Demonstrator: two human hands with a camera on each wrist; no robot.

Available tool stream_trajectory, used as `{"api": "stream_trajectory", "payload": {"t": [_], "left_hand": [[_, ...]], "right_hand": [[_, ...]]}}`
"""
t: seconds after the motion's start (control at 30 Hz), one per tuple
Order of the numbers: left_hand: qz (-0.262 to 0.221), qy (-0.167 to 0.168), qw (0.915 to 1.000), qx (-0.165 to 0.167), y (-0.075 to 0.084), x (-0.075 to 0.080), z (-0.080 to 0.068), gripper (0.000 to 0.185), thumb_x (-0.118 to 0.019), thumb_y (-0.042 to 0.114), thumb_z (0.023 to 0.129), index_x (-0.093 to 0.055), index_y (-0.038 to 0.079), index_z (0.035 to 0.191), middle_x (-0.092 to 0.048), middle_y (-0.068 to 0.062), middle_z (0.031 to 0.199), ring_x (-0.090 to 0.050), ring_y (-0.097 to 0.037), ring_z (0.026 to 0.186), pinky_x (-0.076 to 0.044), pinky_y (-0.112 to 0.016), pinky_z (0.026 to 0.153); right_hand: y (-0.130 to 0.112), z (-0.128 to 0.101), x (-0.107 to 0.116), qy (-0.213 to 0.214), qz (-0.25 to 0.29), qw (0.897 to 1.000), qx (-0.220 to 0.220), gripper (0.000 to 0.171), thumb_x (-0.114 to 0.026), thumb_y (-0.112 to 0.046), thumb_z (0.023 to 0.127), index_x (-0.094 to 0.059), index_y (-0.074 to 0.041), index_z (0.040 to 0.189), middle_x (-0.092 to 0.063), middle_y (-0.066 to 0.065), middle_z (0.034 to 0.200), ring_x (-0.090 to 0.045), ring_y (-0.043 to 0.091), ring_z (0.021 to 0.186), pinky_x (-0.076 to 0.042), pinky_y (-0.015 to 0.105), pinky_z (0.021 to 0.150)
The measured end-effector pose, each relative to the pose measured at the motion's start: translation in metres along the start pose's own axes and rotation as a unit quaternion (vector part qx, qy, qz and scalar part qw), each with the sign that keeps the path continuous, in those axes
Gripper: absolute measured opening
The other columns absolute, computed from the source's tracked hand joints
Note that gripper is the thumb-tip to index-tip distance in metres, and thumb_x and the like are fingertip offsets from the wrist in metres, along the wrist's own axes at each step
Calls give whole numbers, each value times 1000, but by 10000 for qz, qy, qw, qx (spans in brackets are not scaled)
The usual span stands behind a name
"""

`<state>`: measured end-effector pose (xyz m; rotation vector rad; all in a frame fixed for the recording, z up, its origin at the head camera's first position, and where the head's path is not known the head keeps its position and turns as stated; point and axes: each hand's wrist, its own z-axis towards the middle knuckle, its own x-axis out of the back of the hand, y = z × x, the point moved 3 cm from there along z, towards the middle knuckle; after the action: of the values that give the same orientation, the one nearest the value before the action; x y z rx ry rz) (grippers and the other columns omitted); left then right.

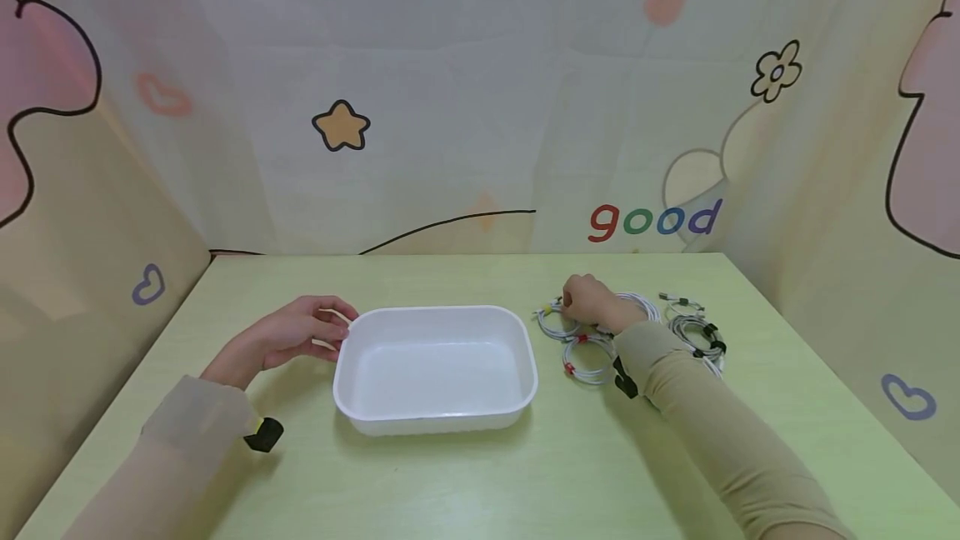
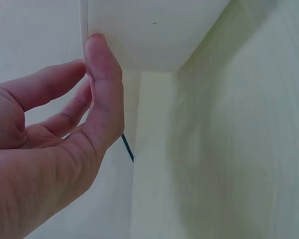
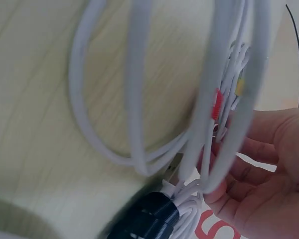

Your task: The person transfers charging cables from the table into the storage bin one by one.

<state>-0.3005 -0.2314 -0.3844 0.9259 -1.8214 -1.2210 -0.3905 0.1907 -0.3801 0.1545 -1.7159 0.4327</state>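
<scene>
Nearest on the pale green table (image 1: 420, 482), a white tray (image 1: 435, 369) sits upright, its rim lightly held at the left end by the bent fingers of the left hand (image 1: 303, 332). Near the tray's right side lies a red-tied coil (image 1: 570, 368); farther right is a black-tied coil (image 1: 710, 330). Slightly beyond, the right hand (image 1: 592, 302) reaches down among white cables (image 3: 137, 84), fingers bent close together; hidden tips leave any grip uncertain. Behind the table hangs a patterned backdrop (image 1: 450, 148) lettered "good".
</scene>
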Motion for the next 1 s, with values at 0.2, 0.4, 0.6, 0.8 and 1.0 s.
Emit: {"api": "stream_trajectory", "payload": {"t": [0.2, 0.4, 0.6, 0.8, 1.0], "left_hand": [[-212, 22, 9997, 77, -1, 0, 1, 42, -62, 8, 91, -44, -4, 126, -66, -4, 96, -66, -17, 84, -58, -38, 81], [-415, -41, 9991, 108, -6, -1, 3, 44, -64, 8, 90, -44, -2, 127, -63, -4, 96, -64, -17, 85, -58, -37, 83], [-845, -248, 9961, 70, -13, 0, 5, 40, -63, 8, 92, -44, 2, 127, -63, -1, 95, -64, -15, 85, -58, -34, 82], [-1076, -395, 9934, -31, -17, 0, 6, 35, -62, 7, 92, -47, 7, 124, -66, 1, 97, -64, -13, 87, -57, -32, 82], [-1149, -413, 9925, -14, -18, 1, 6, 36, -63, 8, 92, -47, 7, 124, -67, 0, 101, -65, -14, 89, -57, -32, 82]], "right_hand": [[3, 1, 0, 174, 92, 9998, 46, 8, -62, -5, 85, -66, 2, 84, -67, 15, 86, -57, 23, 73, -50, 34, 69], [8, 1, -1, 455, 522, 9972, 281, 7, -67, -5, 84, -67, 2, 83, -66, 13, 82, -54, 21, 71, -47, 31, 67], [10, -2, 2, 567, 939, 9936, 286, 8, -70, -5, 84, -69, 3, 85, -67, 13, 80, -55, 17, 67, -46, 25, 60], [6, -6, 11, 452, 1349, 9895, 241, 9, -67, -3, 87, -69, 6, 88, -69, 18, 78, -58, 16, 52, -48, 21, 50], [-3, -7, 22, 406, 1445, 9883, 272, 10, -66, -3, 88, -68, 7, 90, -70, 17, 76, -58, 12, 50, -50, 21, 50]]}}
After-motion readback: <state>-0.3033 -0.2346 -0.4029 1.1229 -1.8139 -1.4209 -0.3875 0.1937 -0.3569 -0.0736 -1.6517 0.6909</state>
